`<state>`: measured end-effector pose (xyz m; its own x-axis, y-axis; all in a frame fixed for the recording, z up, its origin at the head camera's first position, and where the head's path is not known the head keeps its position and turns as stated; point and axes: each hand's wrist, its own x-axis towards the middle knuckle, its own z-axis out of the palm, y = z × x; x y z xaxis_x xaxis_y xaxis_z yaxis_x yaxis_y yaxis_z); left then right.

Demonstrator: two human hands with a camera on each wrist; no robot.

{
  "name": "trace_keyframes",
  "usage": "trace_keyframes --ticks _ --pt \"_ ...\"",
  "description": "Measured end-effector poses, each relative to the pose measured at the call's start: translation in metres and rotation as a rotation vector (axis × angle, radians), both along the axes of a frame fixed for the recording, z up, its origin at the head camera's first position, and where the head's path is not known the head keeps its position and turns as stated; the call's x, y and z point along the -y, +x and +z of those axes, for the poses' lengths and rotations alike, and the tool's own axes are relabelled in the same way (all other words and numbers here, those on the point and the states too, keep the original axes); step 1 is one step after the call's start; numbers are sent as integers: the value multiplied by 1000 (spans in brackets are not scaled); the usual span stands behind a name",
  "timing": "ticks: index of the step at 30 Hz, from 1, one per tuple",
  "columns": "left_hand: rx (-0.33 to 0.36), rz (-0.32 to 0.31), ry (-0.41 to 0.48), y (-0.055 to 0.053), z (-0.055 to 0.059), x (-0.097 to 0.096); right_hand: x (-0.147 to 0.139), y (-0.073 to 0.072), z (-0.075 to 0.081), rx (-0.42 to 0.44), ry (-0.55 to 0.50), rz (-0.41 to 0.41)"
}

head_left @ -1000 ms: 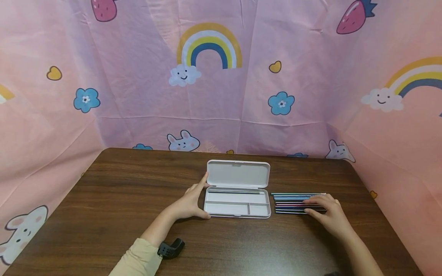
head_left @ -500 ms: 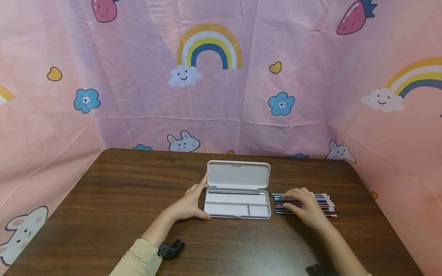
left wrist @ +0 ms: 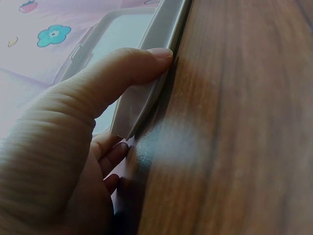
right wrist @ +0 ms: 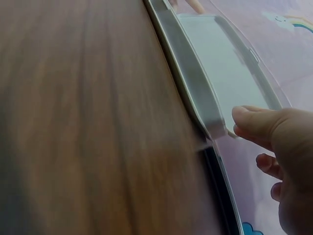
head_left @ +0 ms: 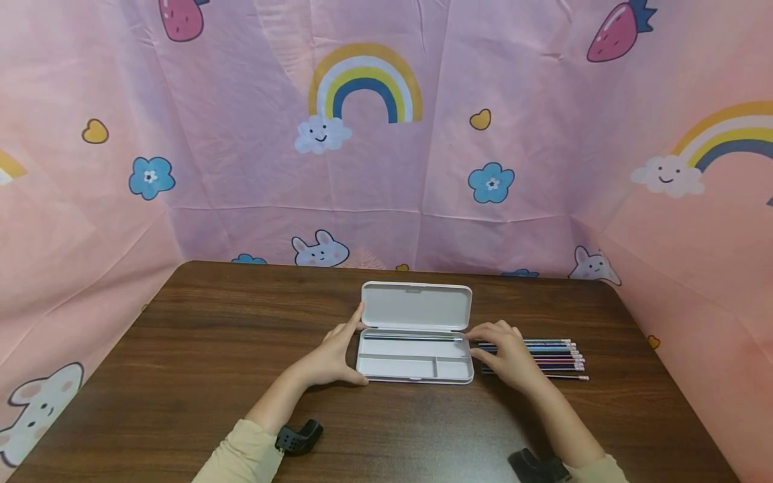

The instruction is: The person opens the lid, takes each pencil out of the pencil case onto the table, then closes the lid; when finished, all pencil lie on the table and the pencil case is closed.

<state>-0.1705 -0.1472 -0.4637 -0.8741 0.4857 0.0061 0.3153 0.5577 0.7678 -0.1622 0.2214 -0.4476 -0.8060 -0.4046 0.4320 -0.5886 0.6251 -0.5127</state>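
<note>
A light grey pencil case (head_left: pixel 398 346) lies with its lid (head_left: pixel 417 305) raised at the back. Inside, pencils (head_left: pixel 417 337) lie along the rear wall of the long compartment. My left hand (head_left: pixel 329 352) holds the case's left end, thumb at the front corner and index finger by the hinge; the left wrist view shows the thumb (left wrist: pixel 159 55) bent over the front wall. My right hand (head_left: pixel 504 352) is at the case's right end, fingertips right at its edge, with nothing visible between them. Under that hand, several pencils (head_left: pixel 552 359) lie in a row, their left ends partly hidden.
The brown wooden table (head_left: pixel 241 315) carries everything. Behind and beside it hangs a pink printed cloth (head_left: pixel 241 134). A black wrist device (head_left: pixel 298 436) sits on the left wrist, another black device (head_left: pixel 537 466) on the right. A divider (head_left: pixel 436 366) splits the case's front section.
My right hand has slid left over the pencil row to the case's right end, uncovering the eraser ends. The left hand and the case have stayed put.
</note>
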Motion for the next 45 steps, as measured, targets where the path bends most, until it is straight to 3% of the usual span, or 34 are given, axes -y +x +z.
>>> trace_keyframes --ticks 16,29,39,45 --pt "3 -6 6 1 1 0 23 -11 4 17 129 -36" --pt "1 -1 1 -1 0 0 32 -16 12 102 227 -79" --pt "-10 -8 3 -1 -2 1 37 -17 9 131 225 -95" --pt "-23 -17 -3 -2 -4 0 34 -17 5 109 198 -42"
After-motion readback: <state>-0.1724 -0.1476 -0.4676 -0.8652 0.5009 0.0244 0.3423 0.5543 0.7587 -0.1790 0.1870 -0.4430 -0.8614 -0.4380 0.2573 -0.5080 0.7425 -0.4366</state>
